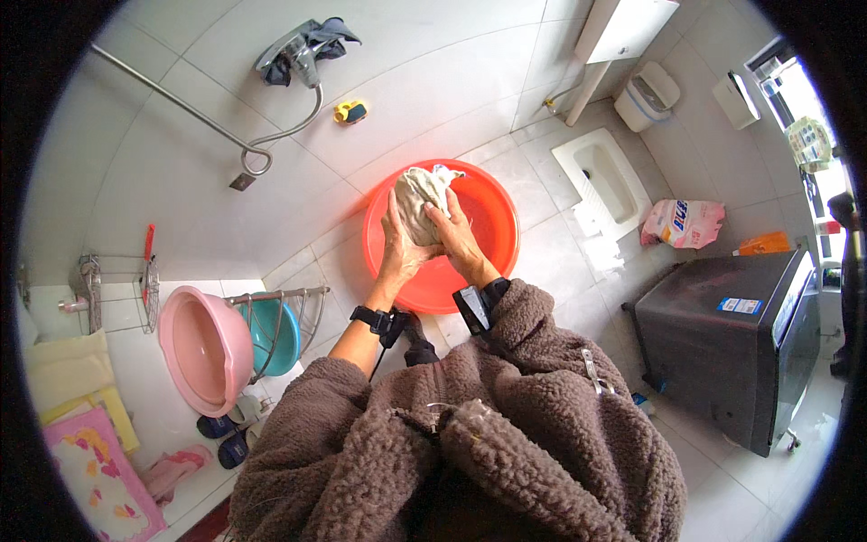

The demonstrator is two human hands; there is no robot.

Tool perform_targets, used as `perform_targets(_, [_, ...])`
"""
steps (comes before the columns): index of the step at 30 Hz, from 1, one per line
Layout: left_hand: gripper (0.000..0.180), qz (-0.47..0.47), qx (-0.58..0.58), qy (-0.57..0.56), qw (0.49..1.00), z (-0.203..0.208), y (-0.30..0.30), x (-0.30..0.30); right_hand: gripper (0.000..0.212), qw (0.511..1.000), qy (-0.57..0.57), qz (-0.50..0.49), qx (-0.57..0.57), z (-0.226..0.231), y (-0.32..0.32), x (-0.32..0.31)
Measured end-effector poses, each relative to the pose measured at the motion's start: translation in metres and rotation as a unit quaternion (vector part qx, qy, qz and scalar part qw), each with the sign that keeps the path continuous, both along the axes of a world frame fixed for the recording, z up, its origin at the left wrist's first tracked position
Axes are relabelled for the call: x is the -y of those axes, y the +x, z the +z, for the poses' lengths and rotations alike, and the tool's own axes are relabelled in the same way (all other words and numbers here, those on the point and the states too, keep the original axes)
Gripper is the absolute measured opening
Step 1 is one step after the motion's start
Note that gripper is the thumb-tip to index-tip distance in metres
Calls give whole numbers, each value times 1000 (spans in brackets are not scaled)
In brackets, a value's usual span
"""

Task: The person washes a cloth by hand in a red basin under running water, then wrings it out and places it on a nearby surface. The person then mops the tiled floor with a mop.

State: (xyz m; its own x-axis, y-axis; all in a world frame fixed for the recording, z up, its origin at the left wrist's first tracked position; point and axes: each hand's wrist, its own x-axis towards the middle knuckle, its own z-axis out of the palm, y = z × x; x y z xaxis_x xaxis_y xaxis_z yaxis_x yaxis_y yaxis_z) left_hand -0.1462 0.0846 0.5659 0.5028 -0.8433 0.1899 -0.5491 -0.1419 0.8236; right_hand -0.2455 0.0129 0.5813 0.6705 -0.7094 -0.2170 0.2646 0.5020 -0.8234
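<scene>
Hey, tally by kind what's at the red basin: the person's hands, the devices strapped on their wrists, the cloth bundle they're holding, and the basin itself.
2 hands: left hand, right hand
2 wrist devices: left wrist device, right wrist device
1 cloth bundle, held between both hands
1 red basin
Total: 6

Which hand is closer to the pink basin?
Left. The left hand holds the cloth from its left, to the right of the pink basin; the right hand is farther right, on the cloth's other side.
</scene>
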Motion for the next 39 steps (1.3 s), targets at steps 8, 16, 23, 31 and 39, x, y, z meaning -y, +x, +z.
perform_targets(8, [51,-58,-418,155,893,8,-11,6,62,975,-102,184,-68,-9,-26,26])
perform_targets(16, [53,-155,-828,-24,539,11,-5,-39,40,988,-83,110,-67,-5,-28,70])
perform_targets(23, [59,-198,-936,-108,270,24,-11,-50,69,886,248,176,349,-11,4,13])
perform_targets(31, [58,-63,-921,-58,380,9,16,-80,23,974,59,166,140,-2,26,-3])
perform_targets(39, [56,-142,-691,-14,709,19,40,-95,8,918,-322,215,-90,15,70,-9])
